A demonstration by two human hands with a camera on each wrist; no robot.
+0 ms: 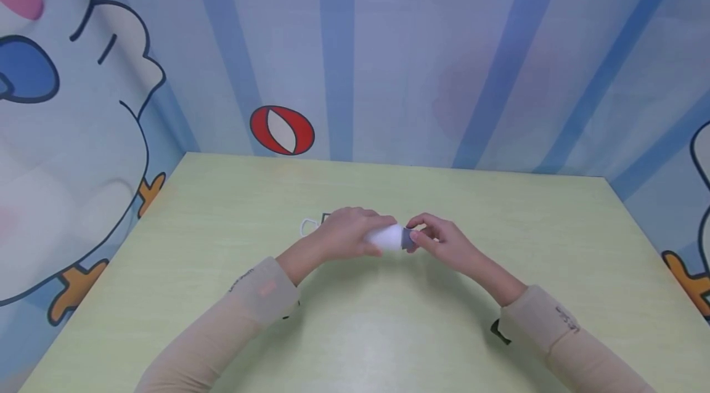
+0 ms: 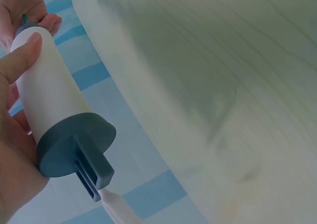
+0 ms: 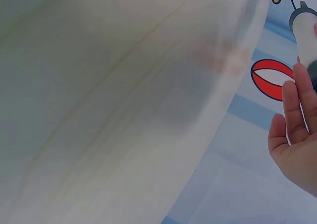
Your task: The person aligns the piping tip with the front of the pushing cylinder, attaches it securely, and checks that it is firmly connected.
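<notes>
A white cylinder (image 1: 388, 237) with grey-blue ends is held level above the table, its exact kind unclear. My left hand (image 1: 345, 234) grips its body, the thumb lying along the side in the left wrist view. At the cylinder's right, my right hand (image 1: 448, 246) pinches the grey-blue end (image 1: 408, 238) between thumb and forefinger. The left wrist view shows a rectangular loop handle (image 2: 91, 159) on the opposite end, with a white strap (image 2: 119, 209) hanging from it. In the right wrist view, the other fingers (image 3: 293, 110) of the right hand are extended, and much of the cylinder is cut off.
The pale green table (image 1: 377, 344) spreads below both hands. Behind it stands a blue striped backdrop (image 1: 399, 60) with cartoon figures and a red oval (image 1: 261, 128). Both forearms wear beige sleeves (image 1: 549, 322).
</notes>
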